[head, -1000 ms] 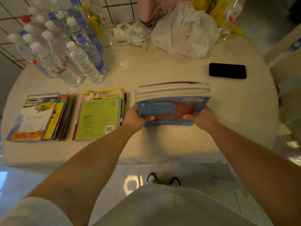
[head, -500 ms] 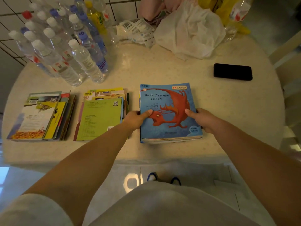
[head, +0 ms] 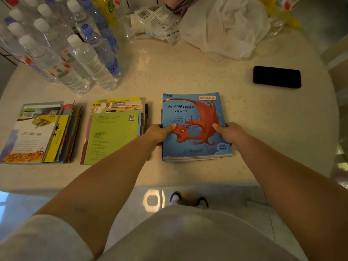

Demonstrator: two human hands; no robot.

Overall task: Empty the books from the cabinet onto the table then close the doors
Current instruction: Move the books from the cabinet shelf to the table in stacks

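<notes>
A stack of thin books topped by a blue cover with a red dragon (head: 194, 117) lies flat on the cream table (head: 188, 72), near its front edge. My left hand (head: 160, 131) grips the stack's left side, thumb on the cover. On the stack's right side my right hand (head: 228, 133) holds it the same way. Two more stacks lie to the left: one with a green cover on top (head: 113, 134), and one with a white and yellow cover (head: 35, 132). The cabinet is out of view.
Several water bottles (head: 75, 53) stand at the back left. A white plastic bag (head: 224, 27) and crumpled wrappers (head: 156, 21) sit at the back. A black phone (head: 276, 76) lies at the right. A chair back shows at the right edge.
The blue-covered stack, held tilted on edge a second ago, has been laid flat on the table beside the green stack. Both hands have stayed on its sides.
</notes>
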